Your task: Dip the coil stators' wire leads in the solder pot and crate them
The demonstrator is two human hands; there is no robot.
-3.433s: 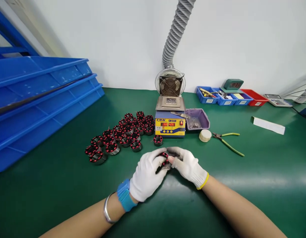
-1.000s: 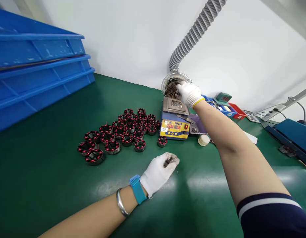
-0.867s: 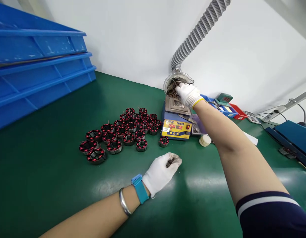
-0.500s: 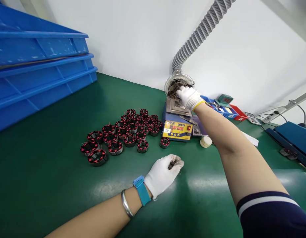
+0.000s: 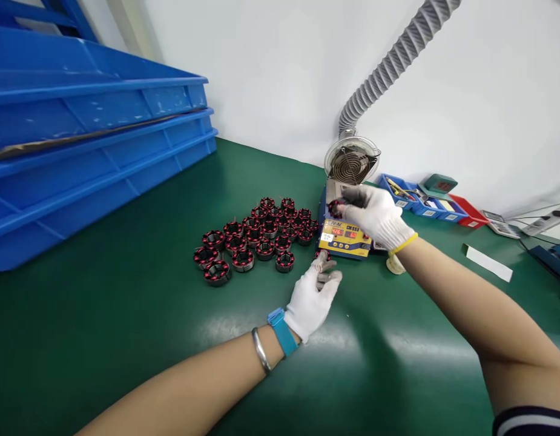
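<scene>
My right hand (image 5: 375, 215), in a white glove with grey fingertips, pinches a black motor stator (image 5: 335, 208) with red windings. It is above the yellow front panel (image 5: 345, 239) of a solder pot with lit red digits. My left hand (image 5: 309, 297), also gloved, reaches forward with its fingers stretched out and apart. Its index fingertip is at a single stator (image 5: 322, 255) standing before the panel, partly hidden by the finger; whether they touch I cannot tell. Left of the pot, several more stators (image 5: 265, 249) stand in a cluster on the green table (image 5: 171, 327).
Two stacked blue crates (image 5: 138, 133) rise at the left. Behind the pot, a round fan hood (image 5: 350, 165) connects to a grey flexible duct (image 5: 398, 60). Blue bins (image 5: 427, 206) with tools, a red bin (image 5: 470, 212) and a white strip (image 5: 488, 262) lie to the right.
My right hand has come back from the hood toward me and now shows a stator in its fingers. My left hand has moved forward to the lone stator, its fingers unfolding. The view has shifted.
</scene>
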